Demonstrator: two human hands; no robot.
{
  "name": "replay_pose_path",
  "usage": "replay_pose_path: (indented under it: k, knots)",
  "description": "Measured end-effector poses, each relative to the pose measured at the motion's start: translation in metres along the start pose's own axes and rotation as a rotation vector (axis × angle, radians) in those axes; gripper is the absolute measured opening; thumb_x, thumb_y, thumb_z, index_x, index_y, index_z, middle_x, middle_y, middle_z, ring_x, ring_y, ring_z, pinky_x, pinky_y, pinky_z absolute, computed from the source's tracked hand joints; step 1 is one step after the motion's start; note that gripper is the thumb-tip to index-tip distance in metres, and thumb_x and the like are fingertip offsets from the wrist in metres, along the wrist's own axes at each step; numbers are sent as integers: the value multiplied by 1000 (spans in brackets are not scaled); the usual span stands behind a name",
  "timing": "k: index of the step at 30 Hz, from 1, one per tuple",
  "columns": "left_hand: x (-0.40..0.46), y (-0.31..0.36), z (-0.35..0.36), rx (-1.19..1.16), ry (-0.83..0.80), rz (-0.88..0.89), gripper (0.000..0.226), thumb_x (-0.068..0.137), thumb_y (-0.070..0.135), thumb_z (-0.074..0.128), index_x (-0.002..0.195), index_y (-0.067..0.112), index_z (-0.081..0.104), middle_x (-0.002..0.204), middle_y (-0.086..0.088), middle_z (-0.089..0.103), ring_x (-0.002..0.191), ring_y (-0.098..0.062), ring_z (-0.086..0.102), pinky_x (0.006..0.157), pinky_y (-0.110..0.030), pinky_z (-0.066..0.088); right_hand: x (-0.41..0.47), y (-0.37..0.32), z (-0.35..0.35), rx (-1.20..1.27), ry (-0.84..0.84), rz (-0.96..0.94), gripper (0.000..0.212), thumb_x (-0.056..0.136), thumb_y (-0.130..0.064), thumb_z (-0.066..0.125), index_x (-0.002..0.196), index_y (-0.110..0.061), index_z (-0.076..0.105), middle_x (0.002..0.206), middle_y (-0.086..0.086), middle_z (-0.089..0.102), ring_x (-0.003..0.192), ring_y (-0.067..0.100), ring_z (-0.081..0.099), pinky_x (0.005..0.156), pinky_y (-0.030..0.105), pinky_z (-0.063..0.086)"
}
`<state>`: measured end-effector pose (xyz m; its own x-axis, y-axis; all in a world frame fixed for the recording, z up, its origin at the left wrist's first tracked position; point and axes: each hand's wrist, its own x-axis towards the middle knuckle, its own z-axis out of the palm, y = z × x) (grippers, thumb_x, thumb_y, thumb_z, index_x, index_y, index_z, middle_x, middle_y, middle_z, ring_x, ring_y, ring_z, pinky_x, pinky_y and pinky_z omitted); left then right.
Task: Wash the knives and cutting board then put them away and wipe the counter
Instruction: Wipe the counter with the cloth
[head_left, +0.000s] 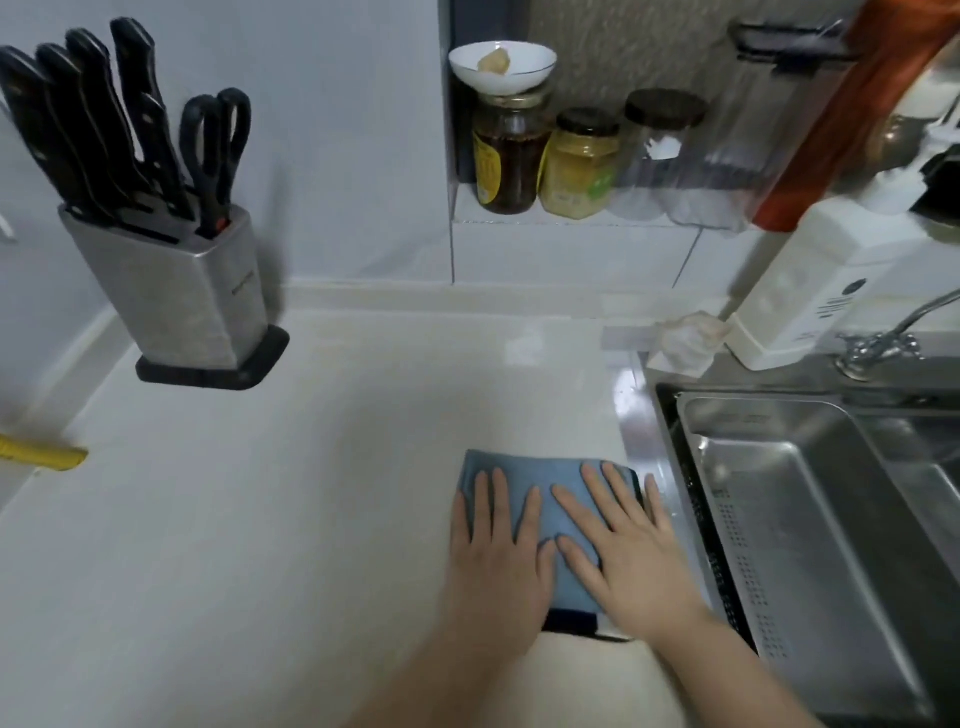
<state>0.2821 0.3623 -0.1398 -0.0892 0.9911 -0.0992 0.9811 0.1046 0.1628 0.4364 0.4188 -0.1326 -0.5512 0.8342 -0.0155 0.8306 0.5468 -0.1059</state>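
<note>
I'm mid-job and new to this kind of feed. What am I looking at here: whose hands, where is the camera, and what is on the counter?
There is no machine here: a person wears one wide-angle camera on the head, looking forward and down at their own bare hands. The left hand and the right hand both lie flat, fingers straight, pressing a folded blue cloth onto the white counter. Nothing is gripped. At the back left stands a metal knife block with black-handled knives and scissors in it. To the right is a steel sink with a tap behind it. Jars stand on a ledge at the back wall.
</note>
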Motion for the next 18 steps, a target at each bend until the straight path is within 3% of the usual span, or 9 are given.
replay_pose_path:
  k: [3,7,9,11,12,14,18]
  knots:
    - [50,13,-2,-33,22,-3,54,90,43,33,131,15,57,135,-26,52,126,-39,50,107,-57,30,39,32,-2,-4,-45,24,57,94,-61,4,145,-38,17,155,5,23,145,21,12,115,42,3]
    - [112,24,-5,-50,20,-1,55,90,42,31,127,15,60,131,-25,56,122,-38,53,103,-57,40,89,70,-8,-33,-39,35,74,75,-71,-24,142,-44,-7,158,-3,-6,145,14,-13,117,37,-13]
    - [139,26,-8,-37,48,-3,60,89,44,23,132,16,56,135,-24,52,126,-38,50,106,-57,35,113,83,-10,-43,-43,40,80,70,-71,-29,142,-44,-9,159,-3,-8,145,14,-13,117,37,-13]
    - [163,28,-12,-21,64,9,72,87,47,3,145,20,36,151,-22,31,141,-35,28,115,-53,15,135,94,-10,-72,-32,30,87,68,-69,-32,146,-41,-6,159,0,-5,146,17,-9,117,38,-11]
    - [175,28,-12,-1,62,20,74,86,48,-4,150,22,22,157,-19,17,146,-33,14,118,-50,4,145,98,-11,-95,-25,23,89,68,-67,-33,147,-39,-4,160,1,-4,147,18,-7,117,39,-10]
    - [199,26,-12,7,65,8,61,95,48,2,152,24,7,160,-14,1,147,-29,-2,118,-47,-5,162,102,-13,-134,-17,20,86,73,-66,-28,149,-34,-1,160,3,-1,147,20,-4,117,40,-8]
    - [231,23,-16,41,56,25,55,101,43,15,152,26,4,160,-11,-3,148,-27,-4,119,-47,-3,187,103,-13,-151,-23,96,59,95,-47,-1,151,-27,1,160,4,0,147,20,-2,119,40,-3]
